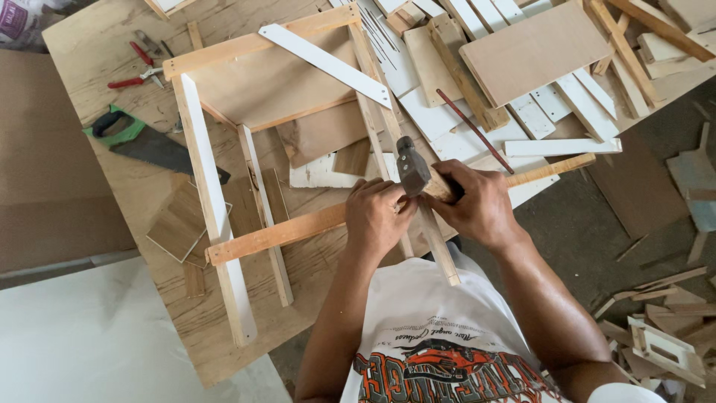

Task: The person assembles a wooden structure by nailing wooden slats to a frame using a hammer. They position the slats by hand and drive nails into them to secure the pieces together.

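While I look down over the plywood table (112, 67), my right hand (477, 209) is closed around the wooden handle of the hammer (418, 175), close behind its dark head. My left hand (377, 216) rests curled on the wooden slat (283, 233) of the frame (224, 56), fingertips pinched beneath the hammerhead; whether they grip anything, I cannot tell. A handsaw (149, 145) and red pliers (134, 75) lie well apart at left.

just one package from where i stand: a white bag (22, 19) with a purple patch, beyond my counter's (89, 52) far left corner.
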